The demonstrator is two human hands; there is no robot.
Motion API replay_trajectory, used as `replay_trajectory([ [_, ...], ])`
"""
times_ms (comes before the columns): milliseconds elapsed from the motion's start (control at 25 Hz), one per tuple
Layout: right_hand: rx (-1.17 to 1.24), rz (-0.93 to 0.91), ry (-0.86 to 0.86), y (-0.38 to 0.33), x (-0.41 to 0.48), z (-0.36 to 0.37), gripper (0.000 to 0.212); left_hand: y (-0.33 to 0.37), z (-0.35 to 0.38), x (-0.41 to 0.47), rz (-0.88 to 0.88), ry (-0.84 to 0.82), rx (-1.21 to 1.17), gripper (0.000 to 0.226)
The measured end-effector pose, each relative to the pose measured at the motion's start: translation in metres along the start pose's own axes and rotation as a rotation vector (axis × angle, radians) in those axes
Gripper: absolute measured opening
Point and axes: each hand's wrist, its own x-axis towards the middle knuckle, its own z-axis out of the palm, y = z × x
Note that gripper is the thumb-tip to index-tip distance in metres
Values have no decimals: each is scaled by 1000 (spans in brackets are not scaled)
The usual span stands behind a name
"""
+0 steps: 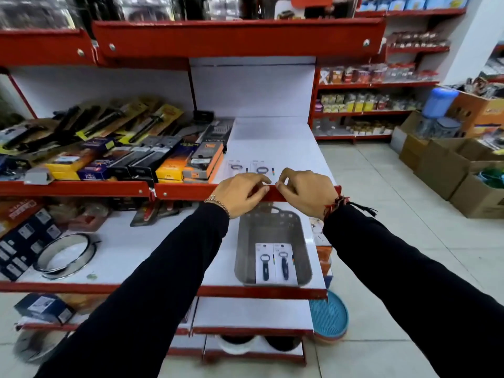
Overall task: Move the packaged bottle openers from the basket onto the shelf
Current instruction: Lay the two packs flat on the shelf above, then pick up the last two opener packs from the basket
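Two packaged bottle openers (252,168) on white cards lie side by side on the white shelf (278,143), just behind its red front lip. My left hand (240,193) and my right hand (305,192) hover over that lip at the cards' near ends, fingers curled; whether they still pinch the cards is hidden. Below, a grey plastic basket (246,241) stands on the lower shelf with two more packaged openers (275,264) flat at its near end.
Boxed kitchen tools (152,159) crowd the shelf left of the placed cards. A metal ring (66,255) and dark boxes sit on the lower shelf at left. Cardboard boxes (450,173) line the floor at right. A teal mat (328,315) leans by the shelf end.
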Motion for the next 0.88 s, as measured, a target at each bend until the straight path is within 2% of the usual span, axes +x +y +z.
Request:
replay_trajectory([
  [120,-9,-2,-66,7,-37,26,30,6,32,-24,11,-112,-4,36],
  [360,-107,100,-287,44,-64,97,35,-7,104,-36,-123,-334,-32,35],
  [720,-192,95,-443,96,-19,206,27,-61,234,3,-379,-633,-32,45],
  [880,-262,58,-605,108,5,239,33,-78,272,26,-344,-737,56,56],
])
